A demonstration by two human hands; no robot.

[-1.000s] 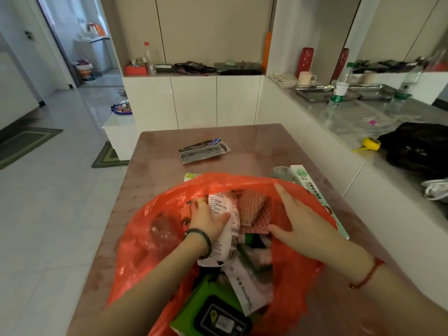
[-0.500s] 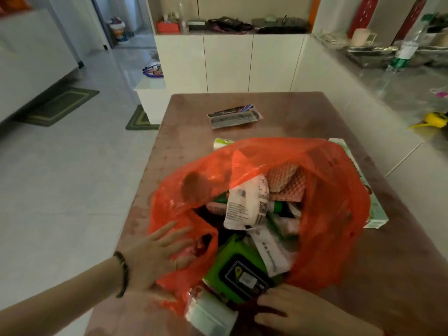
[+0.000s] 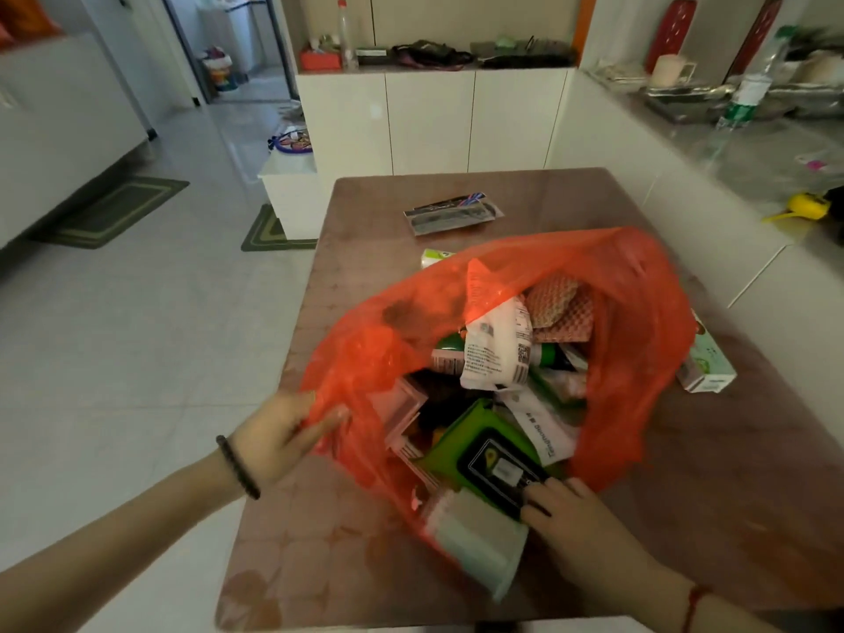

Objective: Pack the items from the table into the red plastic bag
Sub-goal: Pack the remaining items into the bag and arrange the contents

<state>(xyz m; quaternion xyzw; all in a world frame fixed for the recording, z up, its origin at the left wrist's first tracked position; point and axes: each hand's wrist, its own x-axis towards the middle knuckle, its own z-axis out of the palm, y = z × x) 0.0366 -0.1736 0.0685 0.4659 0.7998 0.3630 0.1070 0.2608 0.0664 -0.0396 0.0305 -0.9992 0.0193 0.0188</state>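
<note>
Head view: red bag (image 3: 639,312) lies open mid-bench (image 3: 374,212), full. Left hand (image 3: 278,438) fingers pinch bag's near-left rim. Right hand (image 3: 571,518) fingers rest flat on green pack (image 3: 461,443) at bag's mouth. Flat packet (image 3: 452,213) toward far edge.

The room is dim and evenly lit, with soft daylight coming from the doorway (image 3: 237,43) at the far left and spreading a pale sheen over the floor tiles (image 3: 137,335). The desk (image 3: 525,194) shows a dull reflection at its far end. Shadows are faint. Wide-angle distortion bends the walls and cabinets near the edges. Fine detail is soft and smeared throughout, most of all at the right counter (image 3: 753,143).
</note>
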